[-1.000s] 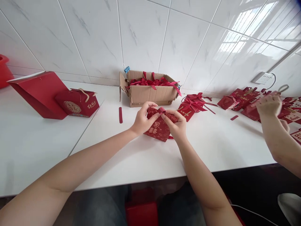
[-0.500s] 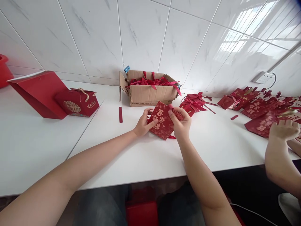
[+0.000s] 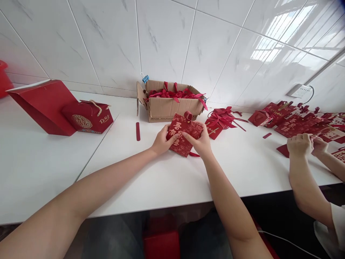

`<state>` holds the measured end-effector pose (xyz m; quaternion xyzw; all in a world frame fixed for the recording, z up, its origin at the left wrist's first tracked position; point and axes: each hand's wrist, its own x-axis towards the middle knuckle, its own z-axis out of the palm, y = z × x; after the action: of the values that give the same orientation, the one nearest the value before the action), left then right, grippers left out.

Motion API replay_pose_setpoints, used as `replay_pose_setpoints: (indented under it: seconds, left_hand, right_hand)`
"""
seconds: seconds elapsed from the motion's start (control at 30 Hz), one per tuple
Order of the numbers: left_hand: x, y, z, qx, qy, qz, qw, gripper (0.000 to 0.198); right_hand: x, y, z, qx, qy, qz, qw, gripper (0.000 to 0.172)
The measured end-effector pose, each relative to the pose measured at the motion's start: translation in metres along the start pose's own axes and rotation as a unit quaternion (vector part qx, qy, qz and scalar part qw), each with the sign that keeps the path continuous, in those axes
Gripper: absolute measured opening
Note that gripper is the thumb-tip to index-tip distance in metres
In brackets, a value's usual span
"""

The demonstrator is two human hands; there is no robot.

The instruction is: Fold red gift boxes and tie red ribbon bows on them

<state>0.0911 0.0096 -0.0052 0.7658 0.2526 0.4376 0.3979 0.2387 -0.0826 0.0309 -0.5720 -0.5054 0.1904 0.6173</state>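
Between my two hands is a red gift box [image 3: 181,145] with gold lettering, tilted above the white table. My left hand [image 3: 163,139] grips its left edge, thumb on the front face. My right hand [image 3: 201,142] holds the right side, thumb also pressed on the front. A red strap loop [image 3: 188,115] stands up at the box's top edge. From under the box a bit of red ribbon [image 3: 194,154] shows. The fingers behind the box are hidden.
Behind stands a cardboard box [image 3: 172,109] of red ribbons. Red bow-tied boxes [image 3: 219,122] sit to its right. A red strip [image 3: 138,131] lies left of my hands; a rope-handled box [image 3: 91,117] is farther left. At right, a co-worker's hands [image 3: 300,145] work near several red boxes.
My right hand has let go of the strap loop and moved down onto the box's right side. The box has shifted slightly left. The co-worker's hands have moved left.
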Motion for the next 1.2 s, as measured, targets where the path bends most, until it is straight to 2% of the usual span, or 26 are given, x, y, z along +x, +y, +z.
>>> replay_pose_setpoints:
  seconds: [0.13,0.23,0.33,0.43,0.53,0.63,0.7,0.8,0.87,0.97,1.07,1.13,1.2]
  left_hand:
    - [0.007,-0.006,-0.014,0.056,0.046,0.003,0.997,0.047]
    - [0.011,-0.013,-0.02,0.055,0.054,-0.01,0.997,0.053]
    - [0.014,-0.019,-0.021,0.041,0.071,-0.027,0.996,0.056]
    - [0.015,-0.022,-0.019,0.027,0.085,-0.07,0.994,0.049]
    - [0.016,-0.024,-0.019,0.027,0.08,-0.086,0.993,0.043]
    - [0.018,-0.025,-0.018,0.031,0.077,-0.084,0.993,0.041]
    - [0.018,-0.026,-0.017,0.036,0.076,-0.088,0.993,0.042]
    - [0.017,-0.031,-0.016,0.056,0.075,-0.09,0.992,0.044]
    - [0.016,-0.034,-0.016,0.082,0.085,-0.078,0.99,0.046]
    - [0.02,-0.032,-0.022,0.151,0.126,-0.012,0.98,0.049]
    - [0.036,-0.019,-0.037,0.247,0.187,0.071,0.948,0.055]
    - [0.054,-0.006,-0.049,0.302,0.208,0.079,0.927,0.061]
    - [0.074,0.006,-0.059,0.356,0.178,0.054,0.916,0.067]
  right_hand:
    - [0.0,0.01,0.002,-0.054,-0.096,0.067,0.992,0.065]
    - [0.001,0.012,0.003,-0.106,-0.113,0.046,0.987,0.056]
    - [0.006,0.011,-0.003,-0.118,-0.021,0.004,0.993,0.052]
    - [0.015,0.012,-0.022,-0.087,0.096,0.02,0.991,0.056]
    - [0.025,0.02,-0.047,-0.121,0.146,0.103,0.976,0.058]
    - [0.03,0.032,-0.064,-0.186,0.158,0.198,0.949,0.069]
    - [0.033,0.041,-0.069,-0.219,0.18,0.218,0.934,0.075]
    - [0.036,0.059,-0.071,-0.253,0.271,0.216,0.903,0.072]
    - [0.038,0.073,-0.073,-0.222,0.31,0.2,0.903,0.073]
    - [0.041,0.091,-0.076,-0.166,0.309,0.189,0.917,0.088]
    - [0.044,0.1,-0.078,-0.143,0.3,0.185,0.925,0.097]
    - [0.045,0.102,-0.077,-0.136,0.29,0.175,0.931,0.093]
    - [0.045,0.101,-0.076,-0.135,0.282,0.167,0.935,0.086]
